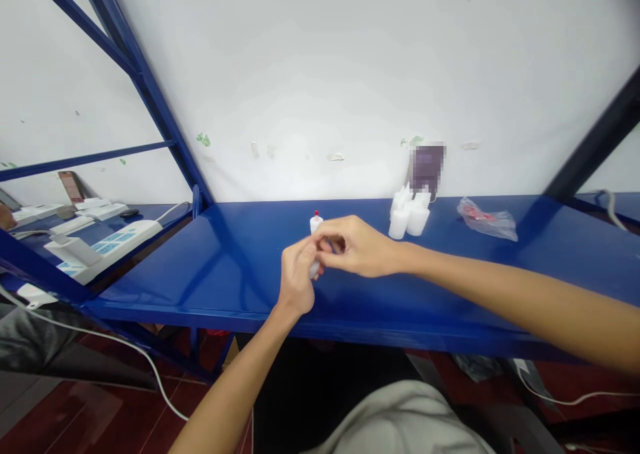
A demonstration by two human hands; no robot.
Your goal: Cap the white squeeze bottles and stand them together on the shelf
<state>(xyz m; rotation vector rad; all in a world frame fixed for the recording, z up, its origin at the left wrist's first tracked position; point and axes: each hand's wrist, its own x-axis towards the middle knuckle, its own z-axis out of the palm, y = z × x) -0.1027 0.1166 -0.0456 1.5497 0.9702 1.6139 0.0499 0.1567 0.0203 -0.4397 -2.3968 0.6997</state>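
My left hand (299, 277) is closed around a small white plastic bottle (313, 269), only part of which shows between the fingers. Against it, the fingers of my right hand (353, 247) are pinched together at the upper end of the held bottle; what they grip is hidden. Just beyond both hands, a white dropper bottle with a red tip (315, 223) shows upright, its lower part covered by my right hand. Farther right on the blue table (240, 261) stands a cluster of white bottles (399, 223).
A clear plastic bag with small red pieces (487, 219) lies at the right. Behind the bottles, a dark pixelated object (427, 167) leans near the wall. Left of the blue frame post are a power strip (113, 247), cables and a phone (71, 187).
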